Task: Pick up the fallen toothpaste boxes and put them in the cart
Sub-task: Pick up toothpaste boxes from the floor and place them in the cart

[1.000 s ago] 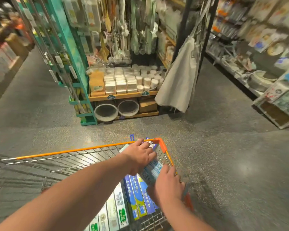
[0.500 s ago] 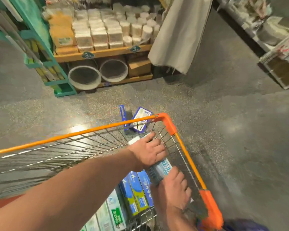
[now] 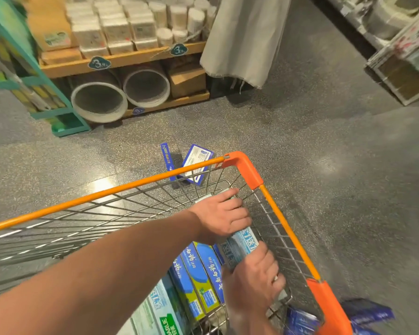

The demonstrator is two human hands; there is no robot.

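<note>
Both hands hold one pale blue toothpaste box inside the wire cart with orange rims. My left hand grips its far end, my right hand grips its near end, close to the cart's right wall. Several toothpaste boxes, blue and green, lie side by side on the cart floor to the left of it. Two blue boxes lie on the floor just beyond the cart's front rim. More blue boxes lie on the floor outside the cart at the lower right.
A wooden shelf with white packs and two round bins stands ahead. A teal rack is at the left, a grey cloth hangs at centre, and a shelf unit stands at the right. Speckled grey floor surrounds the cart.
The view has tilted down and moved closer to the cart. Both hands have lowered the pale blue box deeper into the cart, toward the boxes on its floor.
</note>
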